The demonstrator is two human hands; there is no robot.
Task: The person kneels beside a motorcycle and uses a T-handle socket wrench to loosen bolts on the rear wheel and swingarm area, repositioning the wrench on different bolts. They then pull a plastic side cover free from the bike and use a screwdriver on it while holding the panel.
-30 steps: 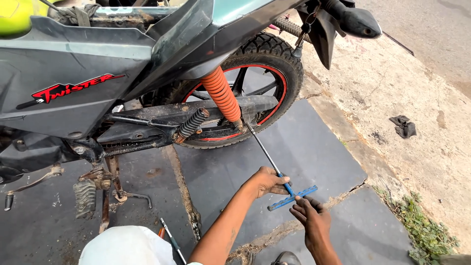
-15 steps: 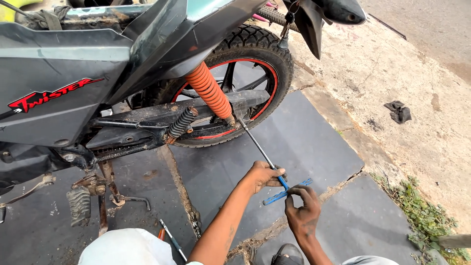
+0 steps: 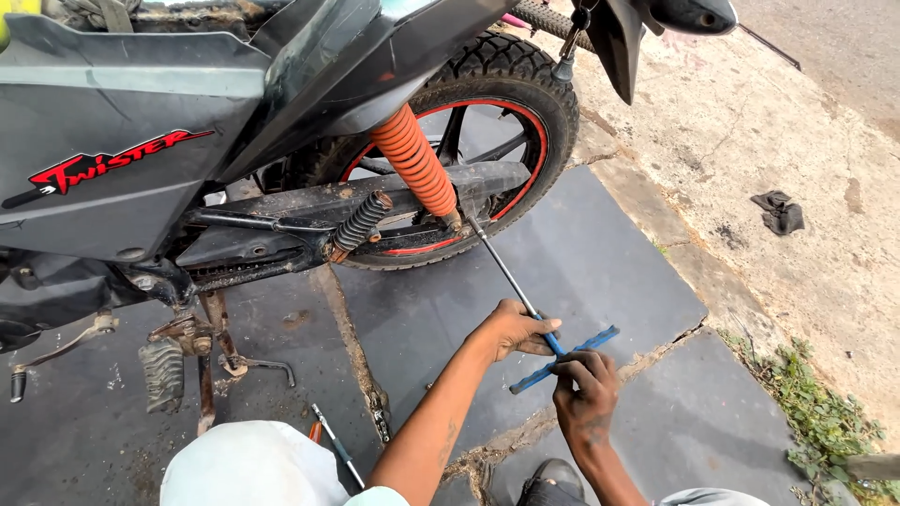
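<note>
- Both hands work 1 tool: the left hand (image 3: 511, 330) is closed around the shaft of a T-wrench (image 3: 525, 305), just above its handle, and the right hand (image 3: 586, 398) is closed on the blue crossbar (image 3: 562, 360), fingers curled over the middle of it.
- T-wrench: a long thin steel shaft runs up and away from the hands to the foot of the orange shock (image 3: 417, 159), where its tip meets a fastener near the rear axle; the tip itself is too small to read.
- Handling, as I judge it: the tool looks rigid and light, the bare shaft smooth and likely to slip under greasy fingers, so the crossbar is the place to turn from while the other hand only steadies the shaft.
- Around the tip: the rear wheel (image 3: 553, 103) with a red rim stripe, a dark swingarm (image 3: 375, 192), and a small black spring (image 3: 361, 222) beside it.
- Farther left: the grey side panel (image 3: 131, 112), the footpeg (image 3: 164, 375) and the stand (image 3: 211, 356).
- Ground: dark slabs (image 3: 600, 272), with 2 thin tools (image 3: 337, 450) lying near the person's pale knee (image 3: 253, 464).
- Off right, well apart: a black rag (image 3: 778, 212) on sandy ground, and weeds (image 3: 816, 422).
</note>
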